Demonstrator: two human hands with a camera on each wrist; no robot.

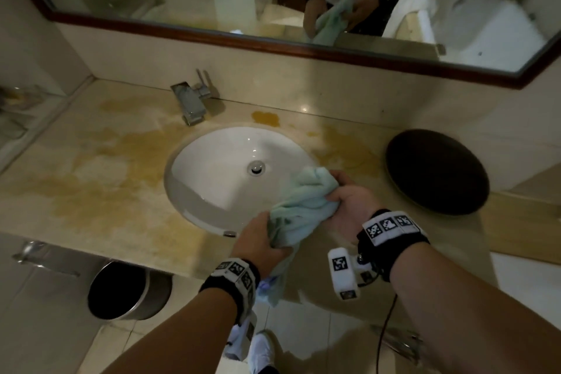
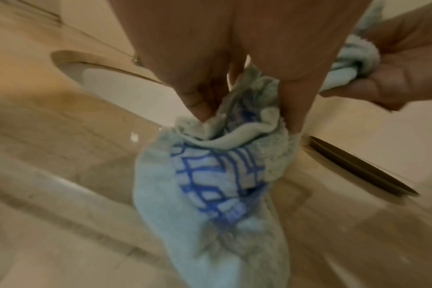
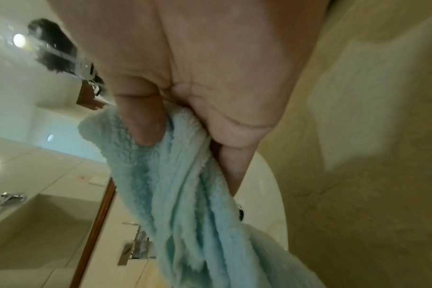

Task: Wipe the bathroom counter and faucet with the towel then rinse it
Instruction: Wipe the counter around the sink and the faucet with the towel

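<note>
Towel: The light blue towel (image 1: 299, 209) was bunched into a thick rope and I held it over the near right edge of the sink (image 1: 212, 179), I think so that any water would fall into the bowl and not on the floor. Its loose end with a blue line pattern hung down in front of the counter edge.

Left hand: My left hand (image 1: 261, 244) was curled round the lower part of the towel, just in front of the sink. In the left wrist view the fingers (image 2: 197, 105) pinched the folds tightly.

Right hand: My right hand (image 1: 349, 205) was turned palm up at the right of the sink and its fingers were closed round the upper end of the towel. The two opposite grips looked to me like a wringing twist.

Faucet: The faucet (image 1: 191, 100) stood behind the sink, well apart from both hands. No running water was visible.

Counter: The counter (image 1: 100, 179) had yellow-brown patches left and right of the sink; I could not tell if they were wet marks or stains.

Tray: A dark round tray (image 1: 437, 171) lay to the right of the sink, not touched.

Stage: I judged the wiping not finished and the rinsing not yet started.
</note>
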